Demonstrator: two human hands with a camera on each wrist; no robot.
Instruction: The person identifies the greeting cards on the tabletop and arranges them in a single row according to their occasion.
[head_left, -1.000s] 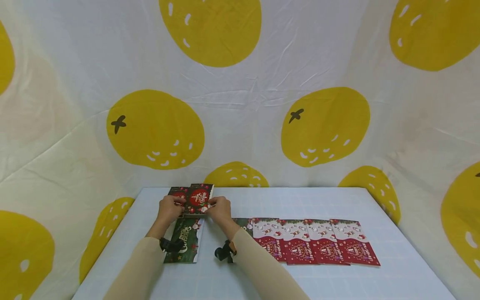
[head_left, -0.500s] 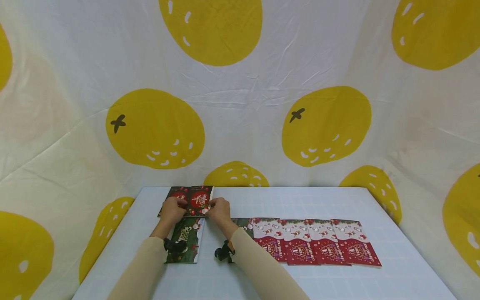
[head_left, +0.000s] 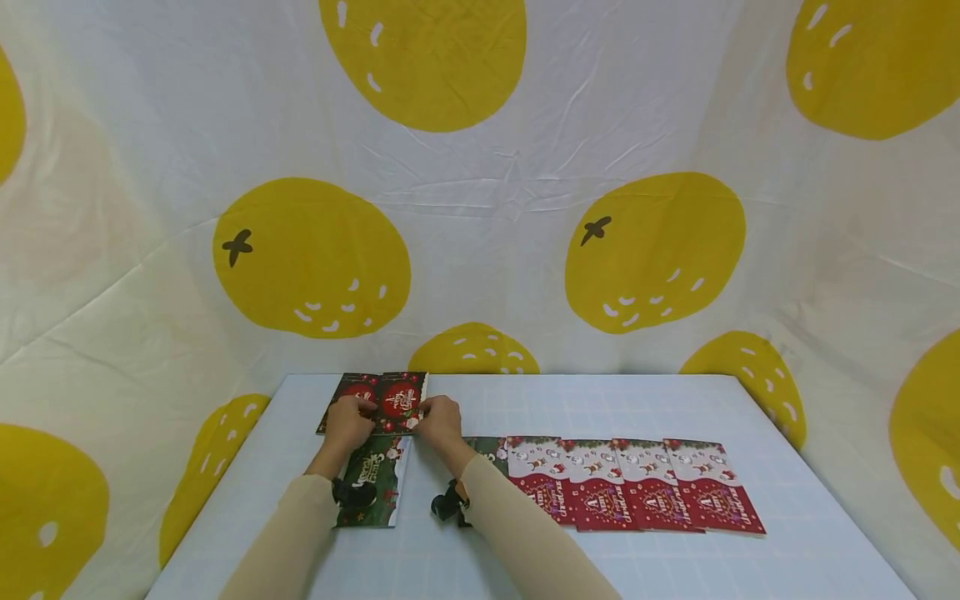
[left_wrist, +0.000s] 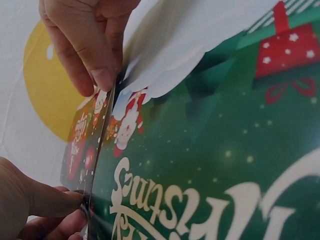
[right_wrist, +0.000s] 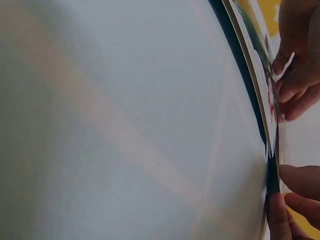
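Note:
In the head view, two dark Christmas cards with a round red bauble design lie side by side at the table's far left. The right-hand bauble card [head_left: 401, 402] has its right edge pinched by my right hand [head_left: 440, 423]. My left hand [head_left: 348, 423] covers part of the left bauble card [head_left: 354, 387], its fingertips near where the two cards meet. In the left wrist view, thumb and fingers of the left hand [left_wrist: 40, 205] pinch a card edge. A green Christmas card [head_left: 375, 482] lies closer to me, partly under the left wrist.
To the right, several red-and-white Christmas cards [head_left: 600, 500] overlap in a row. Another green card [head_left: 491, 450] shows partly at the row's left end, behind the right forearm. A patterned cloth [head_left: 487, 250] hangs behind the pale table [head_left: 585, 404].
The right-hand bauble card has come down slightly and its top is now about level with the left one. My left hand has shifted a little right and nearer; my right hand has barely moved.

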